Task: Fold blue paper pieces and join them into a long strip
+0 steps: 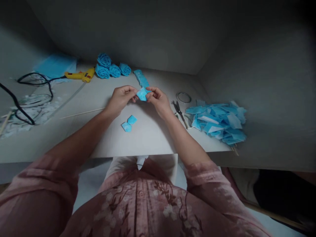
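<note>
Between my two hands, above the middle of the table, is a small folded piece of blue fabric or paper [142, 94]. My left hand [122, 97] pinches its left edge, fingers closed. On the other side my right hand [158, 100] grips the right edge with thumb and fingers. Just beyond lies a longer blue strip [141, 78], its near end hidden behind the held piece. Closer to my body, two small folded blue pieces [129, 123] rest on the table, corners nearly touching. A thin wooden stick [81, 113] lies left, its right end behind my left forearm.
Several blue rosettes [108, 67] sit along the back wall, beside a yellow glue gun [81, 75] with a black cord. Blue sheets [56, 65] lie back left. To the right are a metal ring [183, 97], dark-bladed scissors [179, 112] and a heap of blue pieces [219, 120].
</note>
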Tool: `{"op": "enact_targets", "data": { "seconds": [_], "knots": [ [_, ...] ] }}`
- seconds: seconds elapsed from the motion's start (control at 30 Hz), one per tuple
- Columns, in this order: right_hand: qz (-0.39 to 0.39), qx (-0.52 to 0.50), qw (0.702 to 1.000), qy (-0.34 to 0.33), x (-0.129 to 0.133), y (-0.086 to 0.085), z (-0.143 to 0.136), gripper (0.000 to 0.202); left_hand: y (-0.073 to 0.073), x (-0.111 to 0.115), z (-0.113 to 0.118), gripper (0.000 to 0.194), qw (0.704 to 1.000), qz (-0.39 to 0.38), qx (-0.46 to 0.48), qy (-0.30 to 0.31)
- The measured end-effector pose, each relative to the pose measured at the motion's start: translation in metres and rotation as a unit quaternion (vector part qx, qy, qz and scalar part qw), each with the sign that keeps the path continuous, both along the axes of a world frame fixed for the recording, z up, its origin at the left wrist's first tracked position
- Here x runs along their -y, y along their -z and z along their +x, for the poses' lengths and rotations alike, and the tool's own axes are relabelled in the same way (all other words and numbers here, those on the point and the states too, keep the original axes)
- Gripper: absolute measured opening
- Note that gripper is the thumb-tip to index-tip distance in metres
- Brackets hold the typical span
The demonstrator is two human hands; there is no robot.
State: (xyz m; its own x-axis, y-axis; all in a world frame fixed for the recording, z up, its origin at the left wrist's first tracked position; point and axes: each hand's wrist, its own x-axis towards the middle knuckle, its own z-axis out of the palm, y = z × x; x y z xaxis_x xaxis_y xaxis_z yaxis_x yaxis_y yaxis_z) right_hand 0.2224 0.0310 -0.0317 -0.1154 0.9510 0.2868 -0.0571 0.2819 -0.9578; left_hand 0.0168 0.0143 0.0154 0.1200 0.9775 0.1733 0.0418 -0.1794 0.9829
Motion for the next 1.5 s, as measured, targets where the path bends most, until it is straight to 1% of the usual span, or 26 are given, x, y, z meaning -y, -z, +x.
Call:
{"op": "enact_targets", "data": {
  "seconds": [0.1, 0.13, 0.2, 0.23, 0.3, 0.37, 0.4, 0.47, 0.53, 0.6, 0.7, 0.77, 0.83, 0.87, 0.9, 0.97, 1.07, 1.1, 1.17, 1.3, 1.37, 1.43, 1.5],
  "knots": [
    [-0.009, -0.047, 0.997, 0.054, -0.008, -0.008, 0.018, 0.054, 0.001, -0.013, -0.004, 0.022, 1.000, -0.009, -0.029, 0.000],
    [-0.019, -0.063, 0.995, 0.068, -0.010, -0.010, 0.024, 0.050, 0.002, -0.019, -0.005, 0.022, 0.998, -0.016, -0.062, -0.001],
    [-0.051, -0.100, 0.990, 0.086, -0.012, -0.014, 0.032, 0.042, 0.005, -0.032, -0.006, 0.020, 0.986, -0.015, -0.167, -0.005],
    [-0.068, -0.119, 0.987, 0.089, -0.012, -0.014, 0.034, 0.037, 0.007, -0.038, -0.006, 0.020, 0.973, -0.007, -0.233, -0.009],
    [-0.095, -0.157, 0.979, 0.088, -0.012, -0.015, 0.036, 0.028, 0.010, -0.051, -0.002, 0.027, 0.936, 0.001, -0.350, -0.016],
    [-0.109, -0.179, 0.974, 0.086, -0.012, -0.015, 0.035, 0.024, 0.013, -0.060, 0.004, 0.036, 0.906, -0.013, -0.422, -0.016],
    [-0.112, -0.183, 0.973, 0.086, -0.012, -0.015, 0.035, 0.024, 0.014, -0.064, 0.009, 0.039, 0.898, -0.030, -0.439, -0.013],
    [-0.113, -0.182, 0.973, 0.086, -0.012, -0.015, 0.036, 0.027, 0.016, -0.070, 0.018, 0.045, 0.895, -0.063, -0.441, 0.004],
    [-0.110, -0.184, 0.973, 0.082, -0.012, -0.016, 0.037, 0.029, 0.019, -0.073, 0.027, 0.044, 0.910, -0.086, -0.405, 0.027],
    [-0.111, -0.184, 0.973, 0.079, -0.012, -0.017, 0.038, 0.028, 0.023, -0.074, 0.033, 0.039, 0.928, -0.101, -0.355, 0.039],
    [-0.117, -0.168, 0.976, 0.077, -0.011, -0.019, 0.037, 0.024, 0.030, -0.073, 0.035, 0.032, 0.957, -0.105, -0.269, 0.025],
    [-0.125, -0.160, 0.976, 0.076, -0.010, -0.021, 0.035, 0.024, 0.034, -0.072, 0.033, 0.029, 0.976, -0.105, -0.188, 0.015],
    [-0.130, -0.158, 0.976, 0.075, -0.009, -0.021, 0.033, 0.028, 0.036, -0.070, 0.030, 0.024, 0.987, -0.108, -0.119, 0.011],
    [-0.130, -0.156, 0.976, 0.074, -0.009, -0.021, 0.032, 0.031, 0.035, -0.070, 0.028, 0.023, 0.988, -0.114, -0.107, 0.008],
    [-0.127, -0.152, 0.977, 0.074, -0.009, -0.021, 0.031, 0.033, 0.034, -0.069, 0.027, 0.024, 0.986, -0.119, -0.113, 0.005],
    [-0.119, -0.144, 0.980, 0.074, -0.009, -0.020, 0.031, 0.037, 0.031, -0.068, 0.025, 0.032, 0.979, -0.107, -0.175, -0.008],
    [-0.118, -0.151, 0.979, 0.075, -0.009, -0.018, 0.031, 0.041, 0.028, -0.066, 0.027, 0.044, 0.954, -0.022, -0.297, -0.021],
    [-0.121, -0.157, 0.977, 0.075, -0.009, -0.018, 0.031, 0.041, 0.028, -0.066, 0.028, 0.044, 0.946, 0.005, -0.324, -0.021],
    [-0.126, -0.163, 0.976, 0.074, -0.009, -0.017, 0.031, 0.039, 0.031, -0.065, 0.032, 0.037, 0.935, 0.030, -0.352, -0.018],
    [-0.131, -0.143, 0.978, 0.080, -0.008, -0.017, 0.030, 0.035, 0.043, -0.064, 0.039, 0.016, 0.936, 0.045, -0.348, -0.023],
    [-0.133, -0.141, 0.978, 0.082, -0.008, -0.016, 0.029, 0.036, 0.047, -0.065, 0.040, 0.013, 0.938, 0.060, -0.341, -0.029],
    [-0.131, -0.150, 0.977, 0.075, -0.008, -0.016, 0.029, 0.036, 0.048, -0.066, 0.040, 0.012, 0.943, 0.069, -0.324, -0.033],
    [-0.126, -0.160, 0.977, 0.066, -0.008, -0.015, 0.029, 0.036, 0.046, -0.066, 0.040, 0.013, 0.959, 0.057, -0.277, -0.036]
  ]
}}
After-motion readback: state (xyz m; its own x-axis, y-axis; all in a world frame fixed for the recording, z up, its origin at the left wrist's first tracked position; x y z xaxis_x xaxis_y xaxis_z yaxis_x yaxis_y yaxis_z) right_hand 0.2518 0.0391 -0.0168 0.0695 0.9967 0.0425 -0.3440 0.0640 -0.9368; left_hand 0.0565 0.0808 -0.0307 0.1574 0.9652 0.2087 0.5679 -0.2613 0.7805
